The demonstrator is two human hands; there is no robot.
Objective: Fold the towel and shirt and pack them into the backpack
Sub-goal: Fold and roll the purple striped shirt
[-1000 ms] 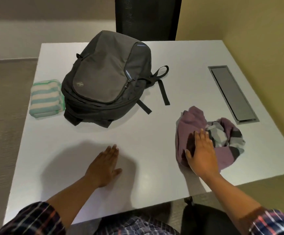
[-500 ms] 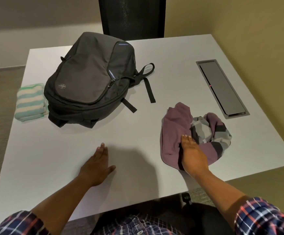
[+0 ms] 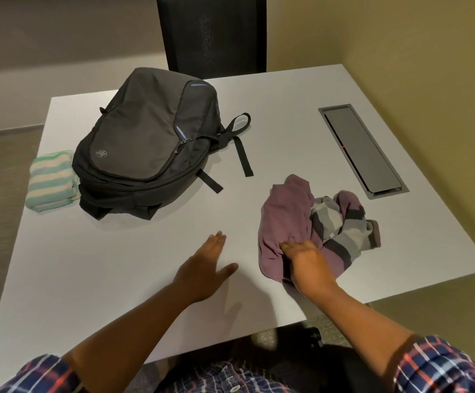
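Right grip (image 3: 307, 259) clutches shirt (image 3: 287, 211); backpack (image 3: 145, 131) logo (image 3: 101, 153) unreadable.

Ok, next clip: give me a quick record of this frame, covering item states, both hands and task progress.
towel: green and white stripes, folded, against the backpack on its left in view
backpack: lying on the table, zips look closed
shirt: purple with grey stripes, crumpled, not folded
right hand: grips the shirt's near edge, fingers curled into the fabric
left hand: open, fingers straight, over bare table beside the shirt; contact unclear
packed so far: nothing
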